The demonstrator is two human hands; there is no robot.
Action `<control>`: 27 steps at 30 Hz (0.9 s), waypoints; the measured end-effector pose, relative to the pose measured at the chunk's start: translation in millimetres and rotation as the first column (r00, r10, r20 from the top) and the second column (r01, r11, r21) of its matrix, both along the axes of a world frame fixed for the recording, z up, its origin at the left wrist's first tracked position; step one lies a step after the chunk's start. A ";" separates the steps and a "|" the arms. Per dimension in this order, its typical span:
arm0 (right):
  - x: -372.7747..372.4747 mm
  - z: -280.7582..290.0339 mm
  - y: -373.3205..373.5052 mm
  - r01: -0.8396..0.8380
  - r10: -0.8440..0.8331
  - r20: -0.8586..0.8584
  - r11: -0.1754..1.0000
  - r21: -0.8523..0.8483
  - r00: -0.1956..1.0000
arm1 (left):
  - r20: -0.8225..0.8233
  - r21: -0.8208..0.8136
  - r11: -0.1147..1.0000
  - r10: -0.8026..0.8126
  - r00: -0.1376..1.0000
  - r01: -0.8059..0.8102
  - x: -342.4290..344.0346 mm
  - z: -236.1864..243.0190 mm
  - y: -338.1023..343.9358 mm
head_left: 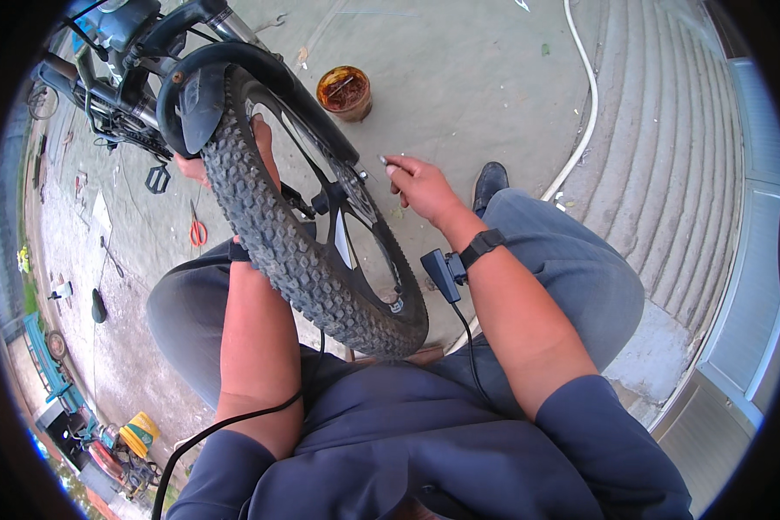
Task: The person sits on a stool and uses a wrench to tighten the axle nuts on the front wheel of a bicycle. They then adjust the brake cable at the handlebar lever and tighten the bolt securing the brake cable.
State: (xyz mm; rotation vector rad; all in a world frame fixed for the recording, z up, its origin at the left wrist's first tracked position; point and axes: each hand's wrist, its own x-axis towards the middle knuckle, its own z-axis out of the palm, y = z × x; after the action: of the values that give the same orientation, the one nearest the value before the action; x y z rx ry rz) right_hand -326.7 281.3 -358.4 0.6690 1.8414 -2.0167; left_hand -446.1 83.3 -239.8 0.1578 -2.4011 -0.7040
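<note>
A bicycle front wheel with a knobby black tyre (273, 221) stands tilted between my knees, fitted in the black fork (308, 108). My left hand (266, 146) is closed around the tyre below the fender (204, 108); parts of it show on both sides, while the tread hides the rest. To the right of the wheel, my right hand (423, 186) pinches a small greyish piece (383, 160) between thumb and forefinger, too small to name surely. Its fingertips are just beside the fork's lower end, apart from the axle bolt (362, 176) there.
A rusty-looking tub (345, 93) stands on the concrete beyond the wheel. Orange-handled scissors (198, 232) lie to the left, near a pedal (157, 179). A white hose (593, 95) runs along ridged steps (659, 173) at right. A black cable (225, 422) crosses my left arm.
</note>
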 end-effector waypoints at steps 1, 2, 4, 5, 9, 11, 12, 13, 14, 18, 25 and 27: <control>1.8 0.2 -2.2 -0.053 0.054 -0.020 0.998 0.027 0.998 | -0.006 0.006 1.000 -0.022 1.000 0.022 0.0 0.3 -0.2; 4.9 -1.0 -5.0 -0.074 0.074 -0.008 0.997 0.016 0.997 | 0.004 -0.001 0.999 -0.035 0.999 0.035 0.1 0.6 -0.6; 11.0 -6.5 -11.5 -0.109 0.109 -0.013 0.994 -0.024 0.994 | 0.040 -0.026 0.998 -0.053 0.998 0.054 -0.2 2.0 -2.3; 11.6 -10.6 -13.8 -0.103 0.102 -0.045 0.994 -0.024 0.994 | 0.054 -0.029 0.997 -0.067 0.996 0.068 0.3 2.7 -3.2; 11.5 -28.0 -20.2 -0.079 0.077 -0.088 0.997 -0.025 0.993 | 0.072 -0.019 0.995 -0.092 0.993 0.093 3.9 5.4 -2.5; 9.1 -34.6 -21.8 -0.063 0.057 -0.112 0.997 -0.051 0.992 | 0.064 -0.036 0.999 -0.036 0.997 0.038 4.1 7.0 1.1; 7.9 -36.9 -23.4 -0.054 0.044 -0.124 0.995 -0.080 0.991 | 0.056 -0.042 0.999 -0.017 0.998 0.020 4.1 8.2 2.5; 7.1 -38.7 -24.5 -0.043 0.030 -0.118 0.993 -0.110 0.993 | 0.044 -0.042 0.999 -0.017 0.999 0.019 4.5 9.6 3.4; 6.6 -39.8 -25.4 -0.039 0.022 -0.133 0.991 -0.126 0.991 | 0.041 -0.046 0.999 -0.023 0.999 0.024 4.9 11.0 4.0; 6.5 -40.1 -29.0 -0.002 -0.019 -0.143 0.989 -0.146 0.990 | 0.077 -0.083 0.996 -0.033 0.997 0.039 7.2 14.0 3.4; 4.4 -40.7 -23.5 -0.093 0.089 -0.181 0.996 -0.013 0.979 | 0.050 -0.212 0.977 0.032 0.998 -0.021 2.5 9.4 0.6; 2.2 -44.3 -22.3 -0.119 0.132 -0.202 0.990 0.076 0.970 | 0.054 -0.207 0.978 0.029 0.998 -0.017 2.9 8.2 -0.1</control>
State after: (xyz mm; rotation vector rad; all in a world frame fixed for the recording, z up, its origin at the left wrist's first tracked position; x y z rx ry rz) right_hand -324.4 259.0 -402.7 0.3582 2.0166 -2.0172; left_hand -443.3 83.2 -231.6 0.1209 -2.5043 -0.4407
